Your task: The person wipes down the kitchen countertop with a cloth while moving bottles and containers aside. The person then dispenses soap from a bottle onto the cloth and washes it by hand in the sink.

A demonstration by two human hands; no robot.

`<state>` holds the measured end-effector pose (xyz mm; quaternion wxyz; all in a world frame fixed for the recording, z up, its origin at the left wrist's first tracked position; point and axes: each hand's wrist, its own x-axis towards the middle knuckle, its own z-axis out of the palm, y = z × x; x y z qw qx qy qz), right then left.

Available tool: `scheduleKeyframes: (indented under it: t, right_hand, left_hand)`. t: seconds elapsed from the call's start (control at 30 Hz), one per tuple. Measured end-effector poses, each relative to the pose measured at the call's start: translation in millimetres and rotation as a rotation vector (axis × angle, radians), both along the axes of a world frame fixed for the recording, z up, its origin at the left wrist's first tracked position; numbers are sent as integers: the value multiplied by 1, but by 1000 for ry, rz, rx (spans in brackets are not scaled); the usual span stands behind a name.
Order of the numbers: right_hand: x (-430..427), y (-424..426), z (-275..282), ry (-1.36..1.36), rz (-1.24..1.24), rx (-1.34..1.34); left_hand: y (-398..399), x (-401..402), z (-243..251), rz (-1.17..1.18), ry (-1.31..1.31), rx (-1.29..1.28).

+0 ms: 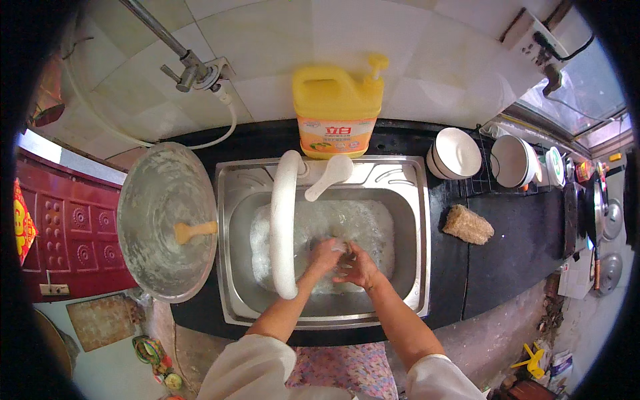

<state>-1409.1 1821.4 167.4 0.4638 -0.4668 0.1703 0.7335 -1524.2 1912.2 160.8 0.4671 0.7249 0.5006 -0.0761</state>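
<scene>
My left hand (326,256) and my right hand (361,267) are close together over the cloudy, foamy water (360,215) in a stainless steel sink (422,250). The left fingers point into the water, their tips partly hidden. On the right hand the fingers are curled and spread apart. A small pale patch shows between the hands; whether it is an object or splashing water is unclear. Left of my hands arches a white, sleeve-covered faucet spout (284,220). A white rice paddle or spoon (332,175) rests on the sink's back rim.
A large metal basin (160,200) with a wooden-looking handled tool (194,231) stands left. Behind the sink is a yellow detergent jug (337,107). On the black counter (520,225) to the right are a loofah (468,224), stacked bowls (456,152) and a wire rack (482,185) with more bowls.
</scene>
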Motion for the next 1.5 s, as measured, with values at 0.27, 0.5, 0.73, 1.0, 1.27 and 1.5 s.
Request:
scheduleKeyframes:
  t: [0.27, 0.5, 0.73, 1.0, 1.27, 1.5]
  right_hand:
    - [16, -30, -50, -302, -136, 458]
    - [-1, 14, 23, -696, 183, 592]
    - [0, 7, 35, -180, -36, -13]
    - [10, -17, -56, -89, 19, 286]
    - [-4, -20, -63, -170, -144, 502]
    - [-9, 18, 51, -44, -19, 297]
  left_hand:
    - [-74, 42, 100, -232, -651, 445]
    - [-3, 17, 45, 21, -164, 439]
    - [40, -32, 14, 212, 178, 471]
    - [-52, 29, 43, -38, -283, 35]
    - [-47, 34, 74, -88, -435, 426]
    - [31, -25, 19, -181, 82, 617]
